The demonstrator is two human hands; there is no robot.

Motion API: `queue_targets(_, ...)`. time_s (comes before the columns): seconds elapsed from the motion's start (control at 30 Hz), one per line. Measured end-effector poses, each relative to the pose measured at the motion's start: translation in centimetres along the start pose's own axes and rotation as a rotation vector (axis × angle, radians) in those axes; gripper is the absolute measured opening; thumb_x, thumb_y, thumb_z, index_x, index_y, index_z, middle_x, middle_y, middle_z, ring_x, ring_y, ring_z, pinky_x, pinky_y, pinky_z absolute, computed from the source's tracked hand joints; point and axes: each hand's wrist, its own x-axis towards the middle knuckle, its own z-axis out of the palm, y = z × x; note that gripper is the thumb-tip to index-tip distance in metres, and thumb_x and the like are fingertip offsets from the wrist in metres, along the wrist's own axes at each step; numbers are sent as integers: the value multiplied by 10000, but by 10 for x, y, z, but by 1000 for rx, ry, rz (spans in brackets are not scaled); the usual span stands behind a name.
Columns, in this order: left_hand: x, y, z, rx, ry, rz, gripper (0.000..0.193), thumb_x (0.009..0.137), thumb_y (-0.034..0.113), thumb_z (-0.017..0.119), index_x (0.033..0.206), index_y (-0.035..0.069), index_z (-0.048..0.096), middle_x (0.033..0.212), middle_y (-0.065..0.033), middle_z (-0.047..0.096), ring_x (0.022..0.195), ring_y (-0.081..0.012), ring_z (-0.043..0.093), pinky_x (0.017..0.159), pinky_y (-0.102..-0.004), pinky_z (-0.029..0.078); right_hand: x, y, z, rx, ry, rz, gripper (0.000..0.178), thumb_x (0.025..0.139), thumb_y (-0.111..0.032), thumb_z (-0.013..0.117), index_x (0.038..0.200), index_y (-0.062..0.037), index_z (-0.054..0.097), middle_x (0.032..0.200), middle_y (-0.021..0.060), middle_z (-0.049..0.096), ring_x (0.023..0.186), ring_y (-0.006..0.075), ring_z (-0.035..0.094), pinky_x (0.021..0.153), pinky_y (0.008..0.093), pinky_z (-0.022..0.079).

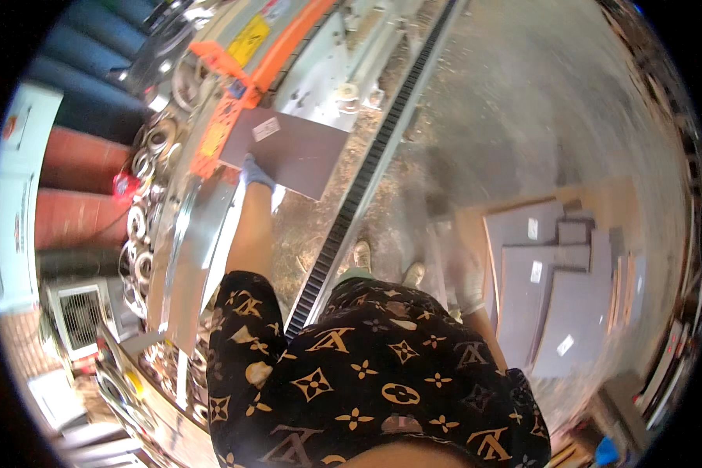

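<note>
A flat, dark brown rectangular panel [300,152] with a white label lies at the orange end of a machine on the left. My left hand [255,171], in a grey-blue glove, grips this panel at its near edge. My right hand [466,287] hangs low on the right, its light glove smeared by motion, so its fingers cannot be made out. Closest to that hand is a stack of brown panels [534,273] with white labels, lying on a larger tan sheet [616,195].
The orange machine guard [225,125] rises on the left, beside a metal work surface [191,242]. A black-slotted rail [382,140] runs diagonally past my feet. Edging rolls [139,226] line the far left, above a box fan unit [82,316]. Debris litters the concrete floor [507,86].
</note>
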Motion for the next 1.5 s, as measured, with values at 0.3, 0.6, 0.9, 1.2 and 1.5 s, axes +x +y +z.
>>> queue_targets(0.3,47,-12,86,322,-113,-206,396,848,341,425,1145,99,524,1169,-60,529,1092,-271,473,966,-433,318,-16,-22,-113,-407,441,-438,412,817,-219,617,1188,-82,501,1039,91,574,877,221,563,785,340,466)
queue_targets(0.6,4,-77,157,685,-332,166,260,832,268,445,981,93,567,992,-75,564,922,-269,516,853,-429,361,-109,-84,-306,-1665,1095,302,1159,523,-541,762,1421,-167,133,1456,178,167,1318,405,186,1020,578,194)
queue_targets(0.9,-103,-209,22,2058,-694,1474,180,816,194,466,816,88,610,814,-91,600,752,-267,559,739,-425,403,-105,-94,-361,-1468,1102,14,890,662,-621,585,1355,-129,320,1303,123,398,1216,312,349,1023,536,204)
queue_targets(1.2,-313,-391,-10,990,-2599,588,244,821,96,539,1061,104,495,910,-58,569,816,-219,549,796,-365,458,-91,15,-208,-1207,805,-277,491,677,-432,589,1093,-175,541,1174,103,505,1160,275,412,1015,506,219)
queue_targets(1.5,-321,-334,-14,1129,-882,-325,567,842,398,578,1220,-11,474,1183,-165,535,1013,-255,541,869,-378,436,-85,-49,-127,-963,215,-421,534,746,-379,557,1201,-103,523,1160,165,528,1103,302,479,927,427,398)
